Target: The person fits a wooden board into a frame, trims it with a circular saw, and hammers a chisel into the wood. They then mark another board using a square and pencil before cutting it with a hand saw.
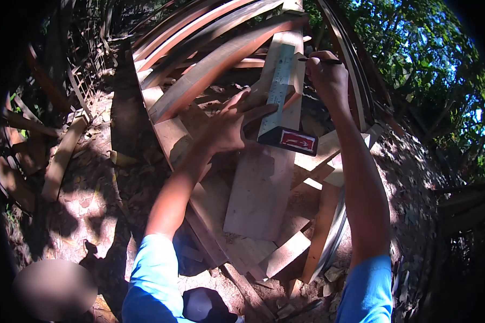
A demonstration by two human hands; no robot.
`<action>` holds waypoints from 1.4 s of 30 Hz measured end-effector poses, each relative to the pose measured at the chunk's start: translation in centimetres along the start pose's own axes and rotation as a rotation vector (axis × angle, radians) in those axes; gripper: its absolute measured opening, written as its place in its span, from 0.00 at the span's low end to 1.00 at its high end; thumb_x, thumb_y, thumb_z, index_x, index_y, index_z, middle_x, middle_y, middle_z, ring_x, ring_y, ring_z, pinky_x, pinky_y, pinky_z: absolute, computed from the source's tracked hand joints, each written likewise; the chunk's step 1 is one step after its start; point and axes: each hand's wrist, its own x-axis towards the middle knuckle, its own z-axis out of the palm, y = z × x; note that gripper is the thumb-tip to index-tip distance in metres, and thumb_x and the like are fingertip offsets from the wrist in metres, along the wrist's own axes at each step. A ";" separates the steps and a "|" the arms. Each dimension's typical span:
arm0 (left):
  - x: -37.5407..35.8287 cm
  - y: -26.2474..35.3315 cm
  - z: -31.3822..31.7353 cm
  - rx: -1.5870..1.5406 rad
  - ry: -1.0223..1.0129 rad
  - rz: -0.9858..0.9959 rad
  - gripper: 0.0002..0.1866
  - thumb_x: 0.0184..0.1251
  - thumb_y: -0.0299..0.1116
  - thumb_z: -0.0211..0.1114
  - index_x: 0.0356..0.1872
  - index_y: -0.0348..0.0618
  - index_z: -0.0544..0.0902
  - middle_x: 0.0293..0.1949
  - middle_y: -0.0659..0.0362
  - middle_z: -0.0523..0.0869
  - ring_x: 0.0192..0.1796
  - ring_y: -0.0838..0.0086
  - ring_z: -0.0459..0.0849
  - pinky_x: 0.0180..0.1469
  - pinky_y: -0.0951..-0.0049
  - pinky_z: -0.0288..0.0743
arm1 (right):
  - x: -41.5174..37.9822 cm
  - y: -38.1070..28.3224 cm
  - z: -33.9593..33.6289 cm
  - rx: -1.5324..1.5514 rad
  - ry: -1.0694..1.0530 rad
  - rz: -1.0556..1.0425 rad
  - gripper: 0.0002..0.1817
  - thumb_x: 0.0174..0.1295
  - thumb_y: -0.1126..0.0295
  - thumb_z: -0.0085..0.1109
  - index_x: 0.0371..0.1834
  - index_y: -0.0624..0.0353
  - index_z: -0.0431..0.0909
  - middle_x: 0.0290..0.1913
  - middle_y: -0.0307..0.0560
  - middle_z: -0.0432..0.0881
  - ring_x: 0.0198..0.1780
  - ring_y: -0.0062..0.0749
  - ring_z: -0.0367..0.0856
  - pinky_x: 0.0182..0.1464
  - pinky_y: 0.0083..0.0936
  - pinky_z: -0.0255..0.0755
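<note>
A try square with a metal ruled blade [280,81] and a dark stock with a red label [298,141] lies along a wide wooden board [261,188]. My left hand [231,126] rests at the square's left side, fingers spread, one finger reaching onto the blade. To the right of the blade's upper part, my right hand [326,72] is closed around a thin dark marking tool [328,61], its tip pointing left toward the blade. The tool's exact kind is too small to tell.
Curved wooden beams [215,72] rise behind the board. Offcuts [288,253] lie below it. A loose plank [64,156] rests on the leafy ground at left. Foliage [436,70] stands at right. A blurred round shape [55,290] is at lower left.
</note>
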 end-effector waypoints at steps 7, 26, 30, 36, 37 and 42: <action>0.2 0.1 0.0 0.045 -0.010 0.015 0.54 0.37 0.65 0.81 0.73 0.68 0.72 0.76 0.53 0.67 0.80 0.49 0.56 0.79 0.46 0.53 | 3.1 0.8 1.4 -0.185 0.016 -0.040 0.14 0.58 0.61 0.59 0.41 0.55 0.88 0.33 0.53 0.88 0.38 0.47 0.87 0.44 0.40 0.80; -0.2 -1.0 0.8 0.051 -0.014 -0.082 0.50 0.40 0.73 0.75 0.71 0.72 0.73 0.45 0.43 0.86 0.52 0.43 0.84 0.57 0.47 0.77 | 5.1 2.1 1.8 -0.378 -0.051 -0.081 0.25 0.59 0.51 0.62 0.33 0.68 0.85 0.35 0.67 0.86 0.42 0.61 0.86 0.49 0.50 0.79; -0.3 -1.6 1.3 0.066 0.019 -0.061 0.50 0.40 0.74 0.74 0.71 0.71 0.74 0.32 0.41 0.86 0.42 0.43 0.87 0.51 0.47 0.79 | 5.2 2.1 1.7 -0.389 -0.075 -0.076 0.25 0.59 0.50 0.62 0.33 0.68 0.86 0.35 0.68 0.86 0.43 0.62 0.86 0.49 0.50 0.79; 0.0 0.0 0.0 0.017 0.026 -0.021 0.51 0.39 0.76 0.73 0.71 0.72 0.74 0.32 0.42 0.86 0.42 0.45 0.87 0.50 0.47 0.79 | 5.2 2.2 1.6 -0.377 -0.094 -0.077 0.25 0.60 0.49 0.62 0.34 0.66 0.86 0.35 0.67 0.86 0.43 0.62 0.86 0.49 0.50 0.79; -0.1 0.0 0.1 0.023 0.029 -0.018 0.51 0.39 0.76 0.73 0.71 0.72 0.73 0.32 0.42 0.86 0.42 0.45 0.87 0.50 0.47 0.79 | 5.2 2.1 1.5 -0.383 -0.097 -0.079 0.25 0.60 0.49 0.63 0.34 0.66 0.86 0.35 0.67 0.86 0.43 0.62 0.86 0.49 0.50 0.79; 0.1 0.2 -0.3 0.059 -0.097 -0.113 0.52 0.40 0.75 0.73 0.72 0.72 0.72 0.43 0.46 0.84 0.48 0.45 0.85 0.56 0.48 0.77 | 5.2 2.3 1.6 -0.491 -0.083 -0.099 0.19 0.62 0.54 0.59 0.45 0.55 0.89 0.34 0.51 0.89 0.38 0.39 0.90 0.44 0.34 0.81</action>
